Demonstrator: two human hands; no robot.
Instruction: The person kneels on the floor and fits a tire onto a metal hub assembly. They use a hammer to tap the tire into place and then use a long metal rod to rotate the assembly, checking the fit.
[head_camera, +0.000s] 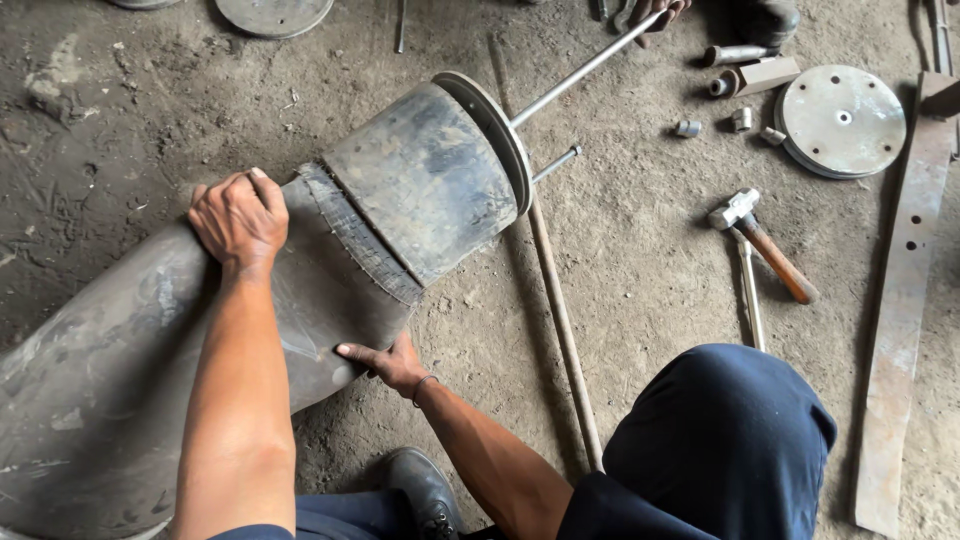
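Two hands on rubber sleeve (200, 340): we press left hand (238, 220) flat on top, right hand (392, 362) spread against lower edge (nothing pinched). Sleeve lies on dirt floor (640, 260), long axis running toward metal disc (487, 135); left hand nearer disc.

The left hand (238, 217) lay flat on top of a big grey rubber sleeve (150, 340), the right hand (385, 362) pressed its near side. A metal disc (487, 130) capped its far end. A hammer (765, 245) lay right, on the dirt floor (640, 270).
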